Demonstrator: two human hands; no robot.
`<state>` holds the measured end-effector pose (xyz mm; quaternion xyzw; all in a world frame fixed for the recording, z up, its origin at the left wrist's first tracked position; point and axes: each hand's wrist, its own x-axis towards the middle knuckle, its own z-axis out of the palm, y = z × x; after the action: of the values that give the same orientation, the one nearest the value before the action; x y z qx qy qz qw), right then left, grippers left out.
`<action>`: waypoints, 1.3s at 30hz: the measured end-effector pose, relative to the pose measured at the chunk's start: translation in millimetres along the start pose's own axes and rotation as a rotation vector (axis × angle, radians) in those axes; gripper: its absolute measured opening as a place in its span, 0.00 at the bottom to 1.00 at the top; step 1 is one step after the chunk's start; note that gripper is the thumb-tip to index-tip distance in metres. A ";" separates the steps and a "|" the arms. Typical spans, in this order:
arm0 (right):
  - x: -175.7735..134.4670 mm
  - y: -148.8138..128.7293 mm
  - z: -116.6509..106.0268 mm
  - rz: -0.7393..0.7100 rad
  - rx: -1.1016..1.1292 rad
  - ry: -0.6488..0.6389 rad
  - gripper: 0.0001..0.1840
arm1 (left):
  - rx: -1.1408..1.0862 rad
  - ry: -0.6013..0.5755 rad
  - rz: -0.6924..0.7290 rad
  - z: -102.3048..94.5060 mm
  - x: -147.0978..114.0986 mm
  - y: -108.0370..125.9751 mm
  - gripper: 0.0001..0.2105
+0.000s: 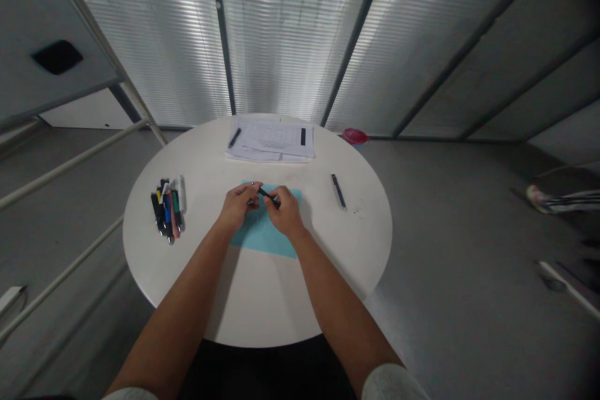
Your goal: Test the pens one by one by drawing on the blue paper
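Over a light blue sheet (265, 240) both my hands come together around a slim black pen (267, 194). My left hand (238, 205) is closed, its thumb and fingertips pinching the pen's upper left end. A small shiny bit shows by those fingertips, too small to make out. My right hand (285, 211) grips the pen's lower right part between thumb and fingers. The pen slants down to the right, just above the sheet. To the right of the sheet, another dark pen (338, 192) lies on the white table.
A bunch of several pens and markers (169, 209) lies at the left of the round white table (262, 300). Printed papers (274, 140) with a dark pen (235, 138) on them lie at the back. Beyond the table's far right edge is a red object (355, 136). A person's leg (569, 201) shows far right.
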<state>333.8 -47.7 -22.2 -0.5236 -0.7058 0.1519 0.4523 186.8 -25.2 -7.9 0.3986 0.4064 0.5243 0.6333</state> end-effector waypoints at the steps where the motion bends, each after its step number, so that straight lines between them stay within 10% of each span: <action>1: 0.1 0.0 0.7 -0.001 0.010 0.003 0.04 | -0.001 -0.001 0.009 -0.3 0.3 -0.3 0.18; 39: 2.3 3.1 7.2 0.088 -0.059 -0.050 0.11 | -0.177 0.045 0.001 2.1 3.9 -2.3 0.16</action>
<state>329.9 -42.5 -27.1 -0.5635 -0.6971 0.1638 0.4119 190.1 -21.7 -9.7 0.3294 0.3726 0.5673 0.6564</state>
